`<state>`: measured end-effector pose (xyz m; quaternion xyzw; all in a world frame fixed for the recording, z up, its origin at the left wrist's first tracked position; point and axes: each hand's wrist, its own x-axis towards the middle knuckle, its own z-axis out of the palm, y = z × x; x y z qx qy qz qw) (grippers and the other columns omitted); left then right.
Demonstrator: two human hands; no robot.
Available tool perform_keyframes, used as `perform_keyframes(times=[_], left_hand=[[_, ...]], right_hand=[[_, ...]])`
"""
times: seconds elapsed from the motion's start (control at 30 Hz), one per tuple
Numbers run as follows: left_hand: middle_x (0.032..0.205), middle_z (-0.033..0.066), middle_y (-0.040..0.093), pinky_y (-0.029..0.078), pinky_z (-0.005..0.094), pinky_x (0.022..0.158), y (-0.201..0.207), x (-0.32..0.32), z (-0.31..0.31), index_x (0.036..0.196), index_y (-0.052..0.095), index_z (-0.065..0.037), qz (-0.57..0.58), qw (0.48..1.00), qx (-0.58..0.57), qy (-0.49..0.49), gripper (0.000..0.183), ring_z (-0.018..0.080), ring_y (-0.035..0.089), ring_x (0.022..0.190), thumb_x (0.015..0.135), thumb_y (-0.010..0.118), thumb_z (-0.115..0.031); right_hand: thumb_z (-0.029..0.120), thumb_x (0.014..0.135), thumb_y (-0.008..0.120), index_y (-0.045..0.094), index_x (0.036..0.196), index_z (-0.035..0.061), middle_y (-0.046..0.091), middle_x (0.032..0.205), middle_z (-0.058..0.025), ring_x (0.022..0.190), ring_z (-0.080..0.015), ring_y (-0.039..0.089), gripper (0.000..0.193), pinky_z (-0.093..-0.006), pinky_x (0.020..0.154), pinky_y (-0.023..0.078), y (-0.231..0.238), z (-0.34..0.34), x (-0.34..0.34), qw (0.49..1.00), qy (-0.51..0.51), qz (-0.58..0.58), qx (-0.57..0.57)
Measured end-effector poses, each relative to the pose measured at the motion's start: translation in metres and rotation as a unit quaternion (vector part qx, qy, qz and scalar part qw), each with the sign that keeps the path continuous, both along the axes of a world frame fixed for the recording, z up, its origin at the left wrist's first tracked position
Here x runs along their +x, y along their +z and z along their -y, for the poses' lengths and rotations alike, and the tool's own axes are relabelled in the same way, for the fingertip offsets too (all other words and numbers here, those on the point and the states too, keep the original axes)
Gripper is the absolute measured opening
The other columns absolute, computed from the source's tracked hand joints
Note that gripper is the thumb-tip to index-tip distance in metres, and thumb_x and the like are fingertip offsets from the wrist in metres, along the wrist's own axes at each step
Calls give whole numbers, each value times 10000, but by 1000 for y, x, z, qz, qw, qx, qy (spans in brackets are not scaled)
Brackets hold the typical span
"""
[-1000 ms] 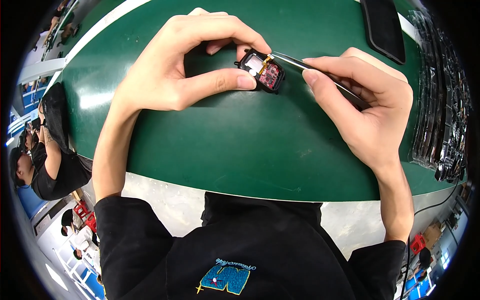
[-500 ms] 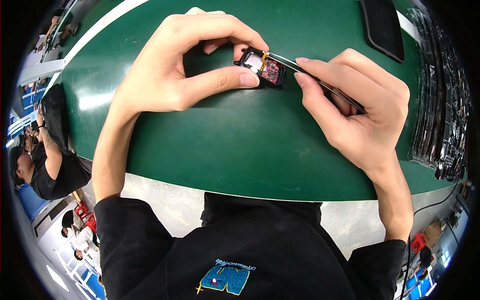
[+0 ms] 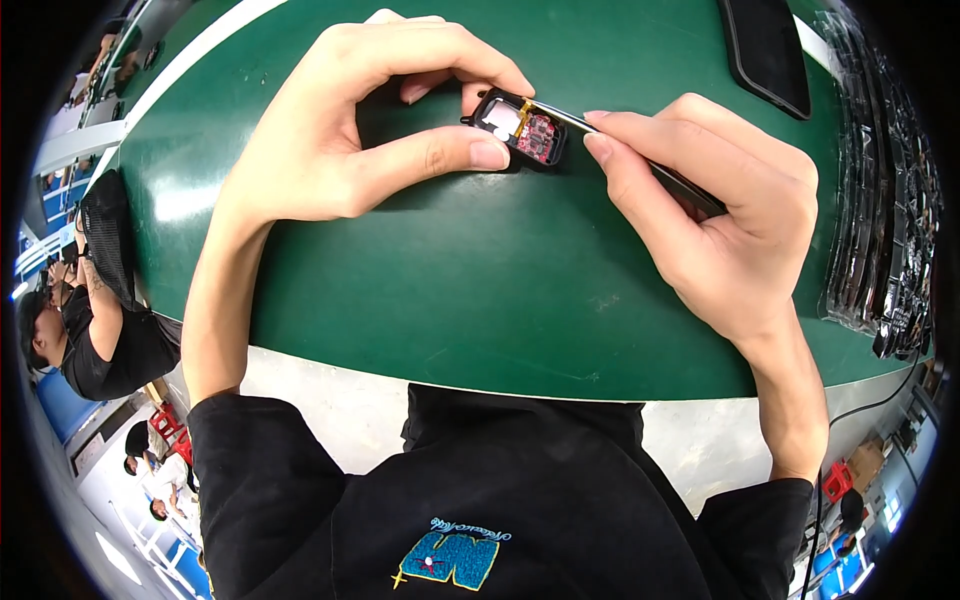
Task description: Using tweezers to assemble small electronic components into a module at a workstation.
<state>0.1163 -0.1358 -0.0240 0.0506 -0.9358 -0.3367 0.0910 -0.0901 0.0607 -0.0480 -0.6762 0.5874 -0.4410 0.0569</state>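
Note:
Between the thumb and fingers of my left hand is a small black device casing, tilted, with its inside facing up. A red circuit board fills its right part, a whitish panel its left part. A yellow-brown flex strip runs between them. My right hand pinches a pair of thin metal tweezers between thumb and index finger. Their tips reach the casing's upper edge by the flex strip; whether they grip anything there is too small to tell.
The work surface is a green table. A black phone lies at the far right. Stacked black items in clear plastic line the right edge. At the left, a person in black sits beside a dark mesh object.
Both hands have shifted slightly left, the casing along with the left hand. The tweezers' two arms, visibly apart before, now look closer together.

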Motion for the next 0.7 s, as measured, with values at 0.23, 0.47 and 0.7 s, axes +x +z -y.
perform_keyframes(times=[0.23,0.47,0.7], left_hand=[[1066,101,789,417,326,792,-5,5,12,1230,804,13,-4,998,58,-35,516,186,512,846,753,837,-181],[1131,108,807,419,319,794,-2,5,13,1231,805,14,10,998,47,-41,508,188,541,863,762,829,-178],[1116,95,804,415,317,787,1,2,6,1221,807,-1,4,999,26,-46,491,190,556,863,763,824,-176]], right_hand=[[-50,936,821,855,1059,-31,609,701,19,588,-11,440,129,-239,526,262,9,-4,0,986,12,132,104],[-48,934,821,853,1042,-36,602,694,16,586,-14,440,113,-242,526,263,11,-3,-1,987,12,112,113],[-38,929,827,853,1035,-33,602,694,15,586,-19,446,109,-243,525,267,10,-3,-1,984,13,121,127]])
